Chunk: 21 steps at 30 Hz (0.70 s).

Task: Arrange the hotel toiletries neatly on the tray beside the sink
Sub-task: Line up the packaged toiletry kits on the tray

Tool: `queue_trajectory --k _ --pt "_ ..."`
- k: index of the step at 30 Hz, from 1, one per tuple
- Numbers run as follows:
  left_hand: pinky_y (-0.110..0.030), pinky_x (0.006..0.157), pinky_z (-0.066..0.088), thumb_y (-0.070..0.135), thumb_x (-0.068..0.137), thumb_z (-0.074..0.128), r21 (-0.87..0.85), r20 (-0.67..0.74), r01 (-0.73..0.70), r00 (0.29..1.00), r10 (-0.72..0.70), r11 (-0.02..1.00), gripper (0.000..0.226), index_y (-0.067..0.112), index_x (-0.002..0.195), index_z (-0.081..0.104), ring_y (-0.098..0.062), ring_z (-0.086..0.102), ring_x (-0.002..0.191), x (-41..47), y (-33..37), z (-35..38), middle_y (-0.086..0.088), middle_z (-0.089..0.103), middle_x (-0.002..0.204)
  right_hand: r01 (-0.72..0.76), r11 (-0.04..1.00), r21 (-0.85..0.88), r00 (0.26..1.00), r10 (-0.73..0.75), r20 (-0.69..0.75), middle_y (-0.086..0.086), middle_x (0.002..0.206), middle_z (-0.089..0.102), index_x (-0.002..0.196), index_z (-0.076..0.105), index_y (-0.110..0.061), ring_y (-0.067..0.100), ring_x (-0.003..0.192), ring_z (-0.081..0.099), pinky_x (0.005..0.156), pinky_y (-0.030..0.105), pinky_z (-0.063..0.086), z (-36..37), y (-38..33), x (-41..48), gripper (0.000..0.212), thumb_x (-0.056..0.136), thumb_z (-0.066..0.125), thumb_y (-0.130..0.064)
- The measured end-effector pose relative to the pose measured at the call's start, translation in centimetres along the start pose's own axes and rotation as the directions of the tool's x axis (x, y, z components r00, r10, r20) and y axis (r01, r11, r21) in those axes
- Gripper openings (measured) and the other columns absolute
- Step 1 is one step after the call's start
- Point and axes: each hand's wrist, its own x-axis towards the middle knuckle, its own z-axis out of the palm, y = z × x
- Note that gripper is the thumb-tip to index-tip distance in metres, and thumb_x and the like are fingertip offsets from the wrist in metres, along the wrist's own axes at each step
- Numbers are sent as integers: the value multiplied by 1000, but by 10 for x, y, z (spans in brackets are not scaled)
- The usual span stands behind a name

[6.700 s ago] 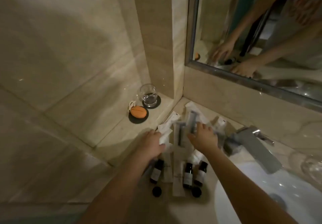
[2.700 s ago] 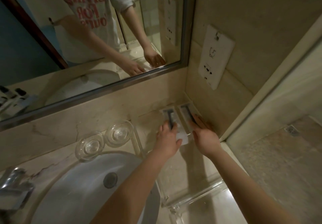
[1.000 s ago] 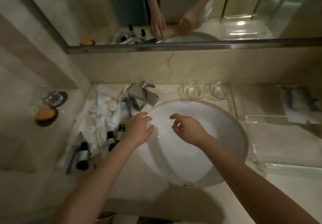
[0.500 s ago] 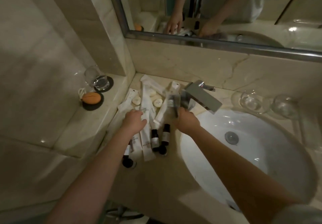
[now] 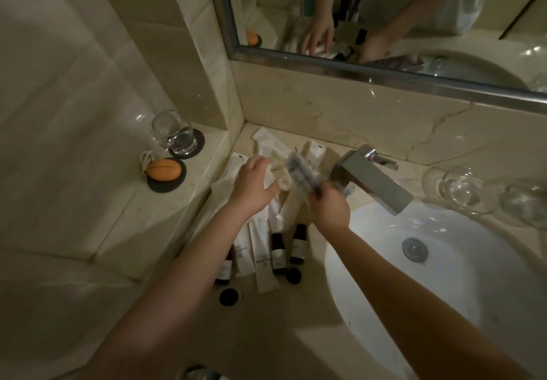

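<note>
Second pickup: razor packet (image 5: 302, 172) now lifted off the bench pile.
My right hand (image 5: 330, 206) fingers pinch it; left hand (image 5: 251, 186) fingers spread loose, empty; tray out of view.

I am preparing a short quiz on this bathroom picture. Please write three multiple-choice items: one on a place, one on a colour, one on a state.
1. Where does the drinking glass stand?
A. in the sink
B. on a dark coaster on the ledge
C. on the faucet

2. What colour is the oval object on the other coaster?
A. orange
B. blue
C. green

3. What is the right hand doing?
A. hanging empty
B. turning the faucet
C. holding a clear packet

Answers: 1 B, the coaster shows under it; 2 A, plainly orange; 3 C, the fingers grip the packet's end.
</note>
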Motion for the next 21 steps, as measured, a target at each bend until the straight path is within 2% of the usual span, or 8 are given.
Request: queue_trajectory --k 3,6,9,11,13,17,19,21 --pt "-41 117 14 33 83 62 121 -110 -112 986 125 986 76 19 146 22 -25 8 145 -6 8 -28 -3 12 157 265 964 -26 960 -261 100 7 83 58 92 57 -9 22 75 54 64 32 44 -20 -15 -1 14 91 54 -22" --pt "-44 116 15 36 75 71 264 108 -178 982 154 948 84 27 145 25 -21 10 144 -22 11 -58 5 16 156 473 876 -97 828 -405 387 8 82 59 86 57 -13 25 81 58 68 34 44 -36 -34 -9 9 88 60 -22" --pt "-36 88 48 32 74 72 257 388 -71 921 -36 964 38 25 111 62 -21 58 105 -42 3 -69 1 62 114 614 784 -85 714 -507 483 5 82 57 83 54 -18 20 79 51 70 33 42 -36 -57 -21 8 87 61 -20" --pt "-32 69 48 32 79 67 254 424 0 899 -112 967 12 21 83 64 -21 61 80 -56 -12 -69 -2 64 86 636 764 -103 704 -521 482 1 83 56 84 52 -21 19 80 51 67 30 40 -26 -69 -26 9 87 60 -22" --pt "-30 63 42 30 82 64 217 348 75 926 -149 973 15 24 71 57 -17 58 72 -69 -33 -72 1 60 75 557 827 -79 772 -481 416 2 92 61 101 55 -17 21 84 56 68 30 43 -14 -74 -27 16 87 59 -25" --pt "-25 55 37 25 86 60 26 -3 292 956 -292 956 15 12 78 57 -17 55 67 -95 -71 -81 0 55 70 404 913 -61 872 -364 328 4 105 64 126 42 -16 23 91 61 73 35 49 13 -75 -34 40 90 55 -27" --pt "-23 54 38 23 87 59 -116 -87 362 924 -373 925 13 13 79 57 -14 55 65 -101 -81 -80 -1 57 71 488 864 -122 812 -398 427 7 114 61 126 45 -16 25 99 59 80 35 49 31 -76 -42 42 89 57 -30" --pt "-31 65 48 26 86 59 -230 -133 390 895 -426 892 17 9 87 61 -23 63 76 -108 -92 -81 -8 65 81 674 721 -162 649 -473 596 7 123 54 128 47 -19 25 109 53 87 34 45 55 -86 -56 47 85 61 -34"
